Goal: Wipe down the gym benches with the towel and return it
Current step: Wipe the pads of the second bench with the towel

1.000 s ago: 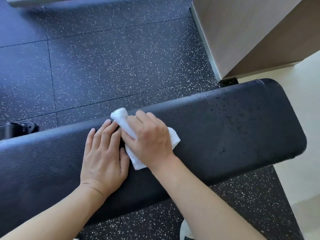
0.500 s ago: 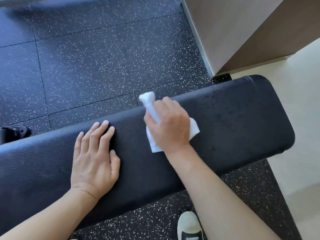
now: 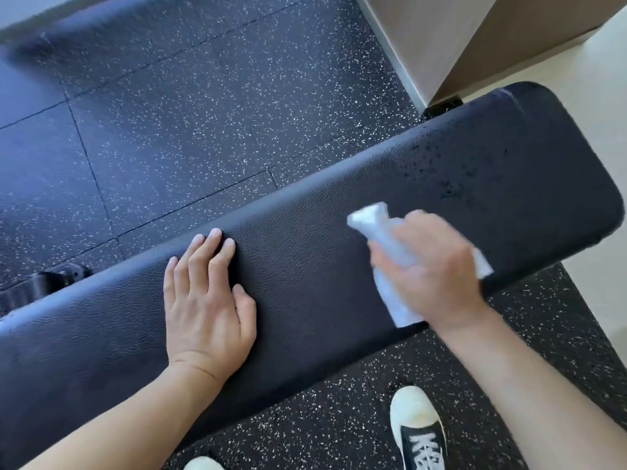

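Observation:
A long black padded gym bench (image 3: 305,266) runs across the view from lower left to upper right. Dark wet droplets speckle its right end. My right hand (image 3: 431,266) grips a folded white towel (image 3: 383,239) and presses it on the bench top, right of the middle. The towel's ends stick out above and below my hand. My left hand (image 3: 207,300) lies flat on the bench with straight fingers, palm down, well to the left of the towel.
Black speckled rubber floor tiles (image 3: 169,130) lie beyond and in front of the bench. A beige wall corner (image 3: 441,45) stands at the upper right, with pale flooring (image 3: 604,300) to the right. My shoes (image 3: 419,432) are below the bench. A black frame part (image 3: 44,286) shows at left.
My right hand has slid the towel along the bench to the right, away from my left hand, which stayed flat in place. The view has shifted slightly.

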